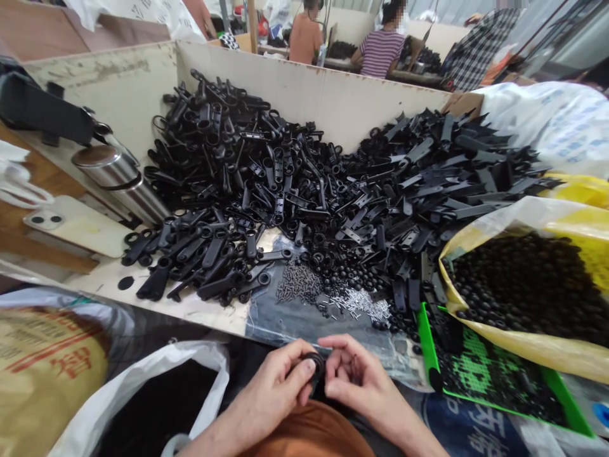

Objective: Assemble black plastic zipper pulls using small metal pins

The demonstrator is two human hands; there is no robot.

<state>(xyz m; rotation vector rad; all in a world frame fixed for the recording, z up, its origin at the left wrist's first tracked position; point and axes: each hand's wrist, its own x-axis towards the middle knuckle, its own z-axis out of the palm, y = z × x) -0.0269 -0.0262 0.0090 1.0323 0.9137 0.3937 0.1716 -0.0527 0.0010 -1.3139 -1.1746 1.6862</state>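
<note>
Near the table's front edge, my left hand [278, 387] pinches a black plastic part with a ring-shaped end [316, 363] between thumb and fingers. Most of that part is hidden by the hand and dark clothing. My right hand [360, 381] is just to its right, with curled fingers close to the ring; what they hold, if anything, cannot be made out. Beyond the hands lie a heap of silver pins [366, 304], a pile of small grey screws or springs [299, 282] and small round black pieces [349, 273].
Black ringed plastic parts [223, 139] and flat black pieces [457, 158] are heaped against the back panel. A steel flask [124, 181] and phone [76, 225] are at left. A yellow bag [476, 327] and green tray [431, 352] are at right. People work beyond.
</note>
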